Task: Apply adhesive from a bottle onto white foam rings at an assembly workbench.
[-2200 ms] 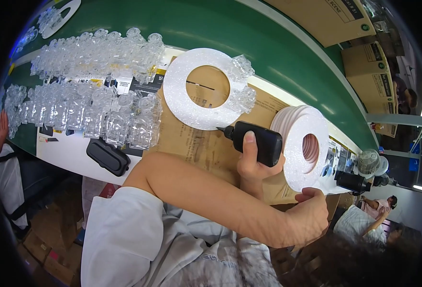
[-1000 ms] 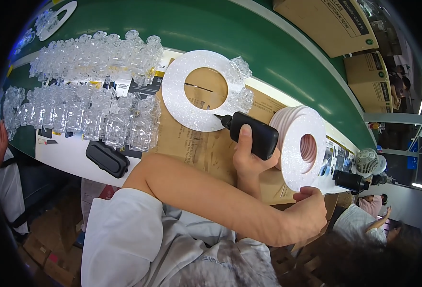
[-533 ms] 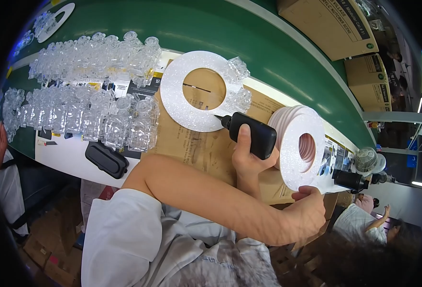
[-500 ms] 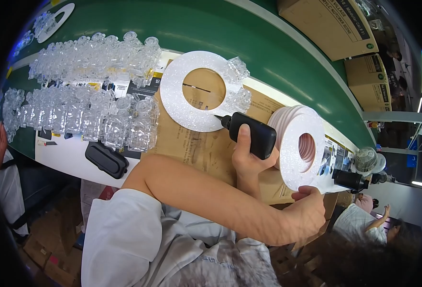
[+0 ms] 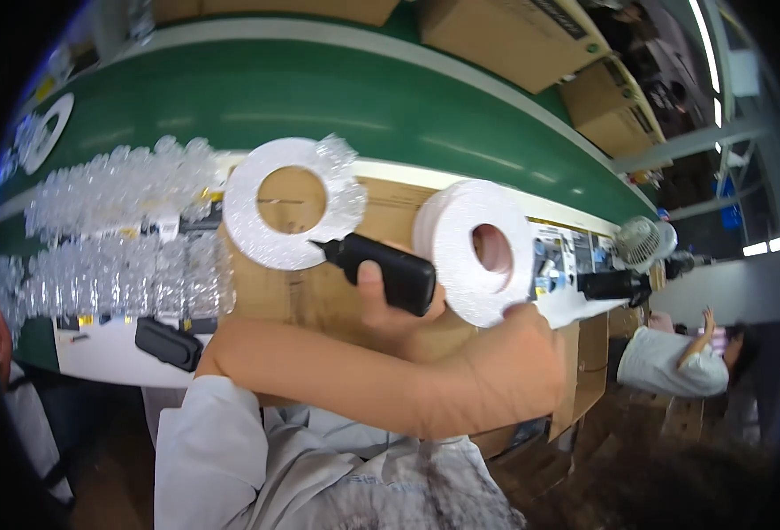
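My right hand grips a black squeeze bottle, and the bottle's nozzle touches the lower right rim of a flat white ring. That ring lies on a cardboard sheet and bears glittering clear pieces along its upper right edge. My left forearm, in a white sleeve, crosses in front of the right hand. My left hand holds up a thick stack of white rings by its lower edge, just right of the bottle.
Rows of clear plastic pieces fill the left side of the bench. A green conveyor belt runs behind, with cardboard boxes beyond it. A black device lies near the front edge. A small fan and another person are at right.
The view has swung, so everything sits further left in the picture. Both hands keep their holds, and the bottle's nozzle stays at the flat ring.
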`<state>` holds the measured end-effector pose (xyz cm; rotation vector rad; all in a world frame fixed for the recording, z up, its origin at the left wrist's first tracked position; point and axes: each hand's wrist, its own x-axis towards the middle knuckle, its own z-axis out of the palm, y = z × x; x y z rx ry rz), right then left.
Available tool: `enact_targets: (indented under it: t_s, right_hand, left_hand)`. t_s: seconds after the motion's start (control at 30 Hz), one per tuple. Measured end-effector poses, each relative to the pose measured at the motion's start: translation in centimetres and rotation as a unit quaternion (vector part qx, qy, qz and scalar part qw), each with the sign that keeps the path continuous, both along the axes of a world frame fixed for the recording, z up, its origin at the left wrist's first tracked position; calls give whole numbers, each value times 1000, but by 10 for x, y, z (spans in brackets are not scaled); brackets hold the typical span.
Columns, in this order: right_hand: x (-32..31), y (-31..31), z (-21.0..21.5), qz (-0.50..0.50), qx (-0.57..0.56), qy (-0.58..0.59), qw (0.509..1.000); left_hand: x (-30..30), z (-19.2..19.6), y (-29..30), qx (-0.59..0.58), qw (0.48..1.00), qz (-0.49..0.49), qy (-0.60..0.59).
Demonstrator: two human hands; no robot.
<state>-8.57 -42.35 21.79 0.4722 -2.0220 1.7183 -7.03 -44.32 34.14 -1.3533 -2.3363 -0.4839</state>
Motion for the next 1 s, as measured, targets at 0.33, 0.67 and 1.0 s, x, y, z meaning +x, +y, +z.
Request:
enact_targets:
  t_s: [0.33, 0.67, 1.0]
  right_hand:
    - [21, 105, 58, -51, 12, 165, 985]
    - [-115, 217, 96, 198, -449, 108, 865]
    - [-156, 228, 49, 217, -625, 63, 747]
  left_hand:
    - [-16, 48, -67, 178, 933, 308, 48]
    - [-57, -10, -12, -13, 991, 122, -54]
    - [-72, -39, 13, -92, 975, 163, -118]
